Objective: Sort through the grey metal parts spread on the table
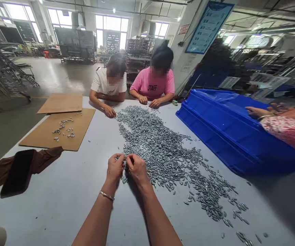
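Note:
A wide heap of small silvery metal pieces (pixel 152 143), pointed oval in shape, spreads over the white table. At its near left edge my two hands meet, fingertips almost touching. My left hand (pixel 116 166), with a bracelet on the wrist, is closed in a pinch, and a few of the metal pieces show at its fingers. My right hand (pixel 137 167) is also pinched closed beside it; what lies between its fingertips is too small to make out. Several loose pieces lie just below the hands.
Blue plastic crates (pixel 219 130) stand stacked at the right, with another person's arm (pixel 285 126) over them. Two co-workers sit across the table (pixel 68 198), hands at the heap. Cardboard sheets (pixel 42 133) with scattered pieces, a phone (pixel 18 172) and brown cloth (pixel 46 160) lie left.

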